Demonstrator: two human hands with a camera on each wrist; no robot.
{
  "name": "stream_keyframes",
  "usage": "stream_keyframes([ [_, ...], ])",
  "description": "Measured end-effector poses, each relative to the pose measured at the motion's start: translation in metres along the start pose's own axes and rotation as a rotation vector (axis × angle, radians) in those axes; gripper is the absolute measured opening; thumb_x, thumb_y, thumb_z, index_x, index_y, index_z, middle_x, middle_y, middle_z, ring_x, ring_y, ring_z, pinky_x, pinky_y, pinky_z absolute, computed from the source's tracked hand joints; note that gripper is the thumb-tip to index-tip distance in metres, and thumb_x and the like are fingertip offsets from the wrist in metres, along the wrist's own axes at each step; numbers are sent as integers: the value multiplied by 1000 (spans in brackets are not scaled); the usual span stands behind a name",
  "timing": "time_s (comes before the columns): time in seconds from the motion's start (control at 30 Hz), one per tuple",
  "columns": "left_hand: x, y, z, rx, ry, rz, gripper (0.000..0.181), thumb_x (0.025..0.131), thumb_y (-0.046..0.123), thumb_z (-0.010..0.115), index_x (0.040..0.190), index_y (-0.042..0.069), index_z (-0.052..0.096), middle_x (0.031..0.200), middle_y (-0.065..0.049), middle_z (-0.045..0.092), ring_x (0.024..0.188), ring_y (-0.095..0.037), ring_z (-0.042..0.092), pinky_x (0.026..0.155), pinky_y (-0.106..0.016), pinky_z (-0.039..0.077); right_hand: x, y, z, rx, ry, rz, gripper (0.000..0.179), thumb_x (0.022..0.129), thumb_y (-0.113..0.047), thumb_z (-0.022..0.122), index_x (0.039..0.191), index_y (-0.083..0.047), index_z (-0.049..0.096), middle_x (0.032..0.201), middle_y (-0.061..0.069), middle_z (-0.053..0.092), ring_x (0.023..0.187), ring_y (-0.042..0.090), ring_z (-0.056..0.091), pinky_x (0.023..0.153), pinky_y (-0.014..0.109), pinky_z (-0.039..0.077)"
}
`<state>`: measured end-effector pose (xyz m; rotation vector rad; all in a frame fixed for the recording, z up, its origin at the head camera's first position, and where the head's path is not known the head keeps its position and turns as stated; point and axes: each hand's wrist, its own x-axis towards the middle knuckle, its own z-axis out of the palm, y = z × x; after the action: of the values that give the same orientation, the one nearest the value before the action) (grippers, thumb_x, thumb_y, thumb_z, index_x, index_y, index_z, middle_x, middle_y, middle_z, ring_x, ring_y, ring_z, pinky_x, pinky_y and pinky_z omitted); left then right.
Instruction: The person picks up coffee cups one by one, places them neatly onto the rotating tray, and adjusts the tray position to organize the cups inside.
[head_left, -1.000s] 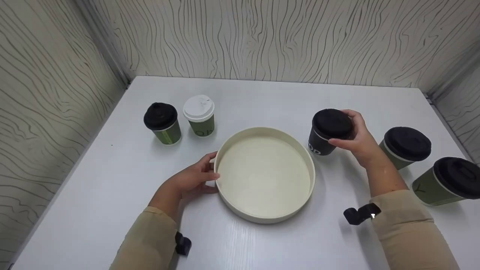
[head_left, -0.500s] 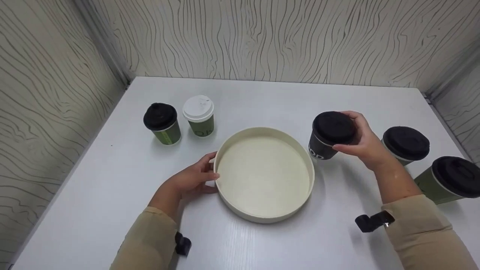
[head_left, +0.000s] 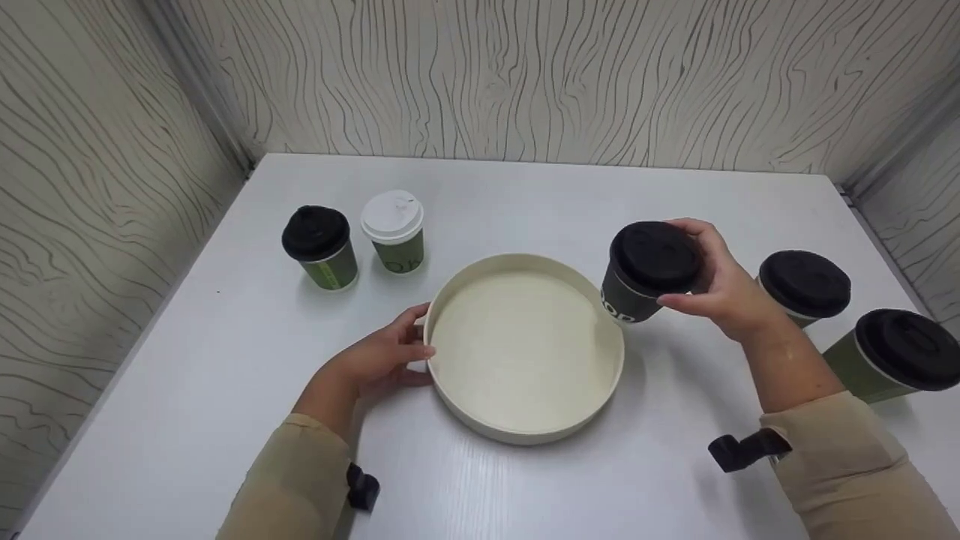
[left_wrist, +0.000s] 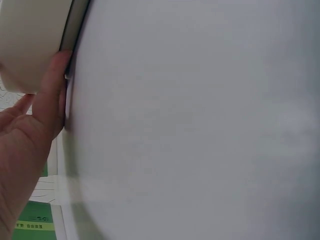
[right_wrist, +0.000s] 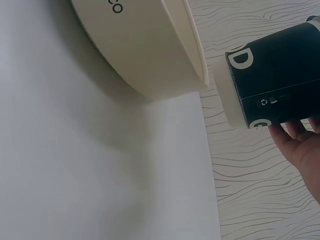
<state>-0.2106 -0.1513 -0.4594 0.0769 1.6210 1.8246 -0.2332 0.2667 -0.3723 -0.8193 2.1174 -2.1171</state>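
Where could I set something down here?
Inside the cream tray; on the table behind it, between the white-lidded cup and the held cup; in front, between the sleeves. Crowded: far right, the right forearm beside two black-lidded cups.

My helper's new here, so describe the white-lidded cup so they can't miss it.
Find the round cream tray on the white table. Beyond its left side, just right of a black-lidded green paper cup, stands another green paper cup. Of all the cups, only this one has a white lid.

From here I see white tabletop (head_left: 480,499) w/ rnd shallow cream tray (head_left: 525,352), white-lidded green paper cup (head_left: 395,232), 3 blk-lidded green paper cups (head_left: 321,247).
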Motion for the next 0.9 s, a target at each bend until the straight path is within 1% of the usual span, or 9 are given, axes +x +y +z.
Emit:
stream_keyframes([
  [0.23, 1, 0, 0, 9, 5, -1, 71, 88, 3, 55, 144, 28, 20, 134, -17, 35, 113, -29, 48, 85, -47, 47, 5, 2, 16, 51, 1, -8, 81, 61, 26, 59, 132, -3, 31, 127, 11, 42, 113, 20, 44, 93, 22, 39],
  [0.4, -1, 1, 1, 21, 18, -14, 72, 88, 4, 56, 144, 29, 20, 135, -15, 34, 113, -28, 48, 85, -46, 47, 5, 9, 23, 30, -11, 6, 81, 63, 23, 61, 133, -4, 30, 127, 11, 43, 113, 21, 44, 93, 24, 40],
  [0.7, 0, 2, 1, 20, 9, -8, 71, 88, 5, 57, 144, 29, 20, 134, -16, 34, 112, -28, 50, 85, -46, 47, 2, 19, 32, 8, -23, 42, 83, 63, 22, 64, 133, -4, 28, 128, 10, 43, 116, 20, 43, 94, 23, 39],
  [0.9, 0, 2, 0, 15, 11, -12, 72, 87, 5, 58, 144, 29, 19, 134, -17, 34, 111, -28, 51, 85, -46, 47, 2, 27, 37, 7, -72, 44, 84, 63, 21, 65, 133, -3, 26, 130, 9, 42, 120, 19, 41, 98, 23, 35],
])
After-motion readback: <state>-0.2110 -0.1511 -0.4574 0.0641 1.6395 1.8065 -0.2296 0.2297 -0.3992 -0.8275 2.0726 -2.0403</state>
